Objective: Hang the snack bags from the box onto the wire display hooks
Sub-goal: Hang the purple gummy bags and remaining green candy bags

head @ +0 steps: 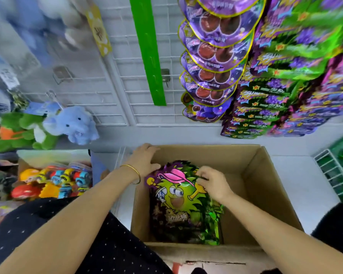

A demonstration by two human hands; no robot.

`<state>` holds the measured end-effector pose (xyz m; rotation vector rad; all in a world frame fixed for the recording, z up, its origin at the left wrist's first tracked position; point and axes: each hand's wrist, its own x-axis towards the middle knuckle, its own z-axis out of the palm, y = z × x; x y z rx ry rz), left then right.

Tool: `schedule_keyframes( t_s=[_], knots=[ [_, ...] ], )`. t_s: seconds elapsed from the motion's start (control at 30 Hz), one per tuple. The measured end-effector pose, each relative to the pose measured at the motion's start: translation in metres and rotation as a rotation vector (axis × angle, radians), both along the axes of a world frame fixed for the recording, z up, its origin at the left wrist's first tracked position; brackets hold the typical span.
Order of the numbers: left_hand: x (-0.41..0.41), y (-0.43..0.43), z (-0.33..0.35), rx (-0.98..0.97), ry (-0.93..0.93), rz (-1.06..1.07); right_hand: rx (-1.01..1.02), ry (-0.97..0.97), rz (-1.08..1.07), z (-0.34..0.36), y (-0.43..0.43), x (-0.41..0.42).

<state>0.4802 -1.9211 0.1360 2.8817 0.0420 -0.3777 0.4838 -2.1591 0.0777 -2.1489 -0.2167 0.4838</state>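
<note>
Dotted garment (48,224): nearest, lower left, under the left forearm.
Box (265,194): cardboard, open-topped, set on the pale floor (301,184) straight ahead; near flap edge torn.
Snack bags (214,220): stacked flat in the box's left half, walled in by the left and near sides; open room is left in the right half.
Top snack bag (178,192): laid on the stack, cartoon face up.
Right hand (210,180): fingers curled, the top snack bag's upper right edge is pinched.
Left hand (145,161): fingers spread and relaxed at the box's far-left corner, thumb touching the bag's top edge; nothing is gripped. Bracelet (136,173) worn at the wrist.
Toy packs (53,180): just left of the box, beside the left forearm.
Wire basket (333,175): right of the box, floor between.
Plush toys (71,125): hung low on the left.
Wire grid (123,76): white, behind the box.
Empty hook (165,76): beside the green strip (149,50), above the box.
Hung bags (214,62): upper right is crowded, partly blurred.
</note>
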Motion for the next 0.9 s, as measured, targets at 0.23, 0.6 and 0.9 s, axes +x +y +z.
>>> schedule_keyframes(
  t_s=[0.23,0.6,0.9],
  knots=[
    [0.006,-0.018,0.041,-0.330,-0.028,-0.050,0.160,-0.122,0.190,0.085,0.005,0.039],
    [0.038,0.010,0.122,-0.346,-0.415,-0.064,0.234,-0.348,0.101,0.167,0.062,0.079],
    [0.059,0.040,0.153,-0.658,-0.477,0.044,0.198,-0.892,-0.116,0.155,0.113,0.085]
  ],
)
